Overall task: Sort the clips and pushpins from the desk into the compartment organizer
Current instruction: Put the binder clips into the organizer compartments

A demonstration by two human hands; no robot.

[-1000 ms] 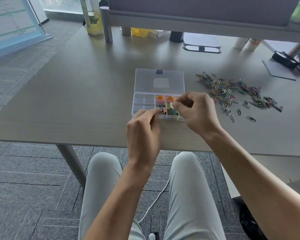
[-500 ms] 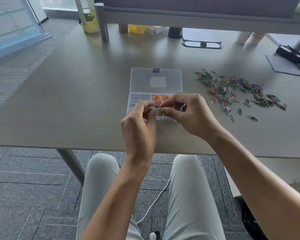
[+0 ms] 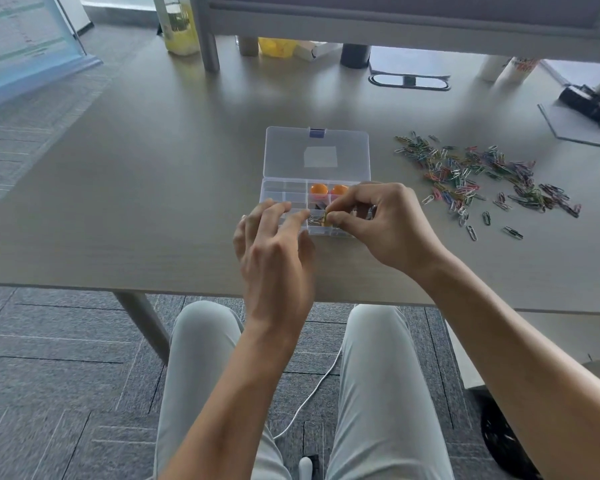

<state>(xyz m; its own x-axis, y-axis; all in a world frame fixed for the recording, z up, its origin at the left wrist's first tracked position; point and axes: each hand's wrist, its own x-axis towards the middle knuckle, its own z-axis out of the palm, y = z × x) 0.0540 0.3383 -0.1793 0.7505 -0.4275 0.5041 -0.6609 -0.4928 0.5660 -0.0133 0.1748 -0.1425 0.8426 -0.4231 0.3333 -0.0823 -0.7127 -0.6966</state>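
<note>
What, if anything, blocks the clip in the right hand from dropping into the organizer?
Nothing visible does. The right hand pinches a yellow-green clip directly over the open organizer, whose lid lies folded back. The left hand sits beside it, fingers extended, not covering that compartment.

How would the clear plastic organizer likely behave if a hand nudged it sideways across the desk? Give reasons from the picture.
The organizer would probably slide easily: it looks like thin plastic, mostly unfilled, on a smooth desk. Its open lid lies flat behind, so tipping seems unlikely. The orange pieces inside might shift or rattle.
</note>
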